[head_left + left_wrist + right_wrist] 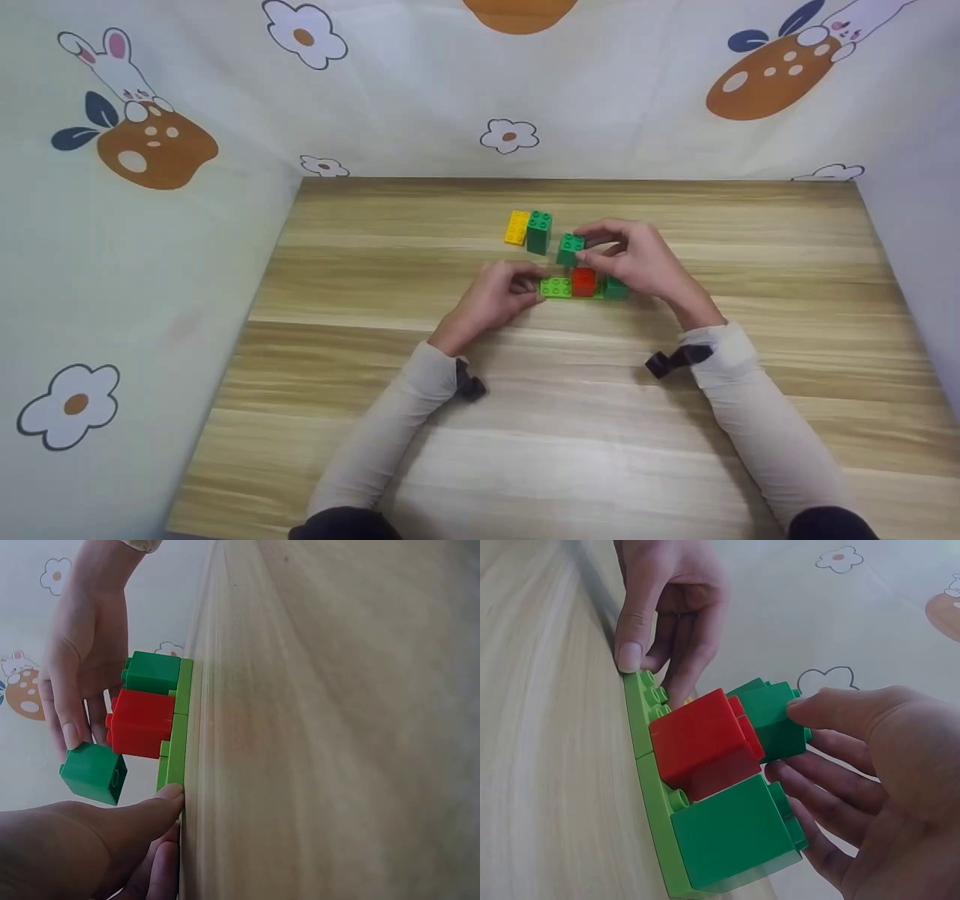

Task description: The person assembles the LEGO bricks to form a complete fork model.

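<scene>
I'd keep the base (556, 288) braced flat and the held block (91, 774) level, squaring its sockets to the studs before any push. Left hand (499, 297): narrow pinch on base's left end. Right hand (636, 259): thumb and fingers parted block-wide, gripping held block, raised off base, far side, near red block (583, 283).

Red cube-shaped plastic brick (583, 283): no readable text
Light-green flat plastic base (556, 287): none legible
White patterned far sheet (405, 90): no lettering
</scene>
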Demonstrator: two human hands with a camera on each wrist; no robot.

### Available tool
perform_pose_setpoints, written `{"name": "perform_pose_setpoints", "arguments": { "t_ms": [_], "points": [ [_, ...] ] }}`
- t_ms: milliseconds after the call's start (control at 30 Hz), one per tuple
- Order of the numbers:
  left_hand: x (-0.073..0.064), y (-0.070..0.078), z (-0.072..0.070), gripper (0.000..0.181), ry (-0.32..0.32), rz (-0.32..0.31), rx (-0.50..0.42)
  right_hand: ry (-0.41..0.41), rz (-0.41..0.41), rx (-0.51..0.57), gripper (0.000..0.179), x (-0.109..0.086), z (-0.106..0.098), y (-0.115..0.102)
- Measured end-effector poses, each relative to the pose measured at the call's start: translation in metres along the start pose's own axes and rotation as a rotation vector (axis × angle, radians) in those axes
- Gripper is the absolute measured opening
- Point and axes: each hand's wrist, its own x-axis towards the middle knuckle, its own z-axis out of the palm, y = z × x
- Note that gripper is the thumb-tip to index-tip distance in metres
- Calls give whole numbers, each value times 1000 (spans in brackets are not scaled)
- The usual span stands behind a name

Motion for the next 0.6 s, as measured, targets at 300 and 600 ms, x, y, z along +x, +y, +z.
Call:
{"name": "perform_pose_setpoints", "arguments": {
  "t_ms": [300,600],
  "points": [
    [0,0,0,35,0,-9,0,9,-12,0,37,0,4,2],
    [0,-2,1,33,11,28,1,2,-42,36,37,0,9,-1]
  ]
}}
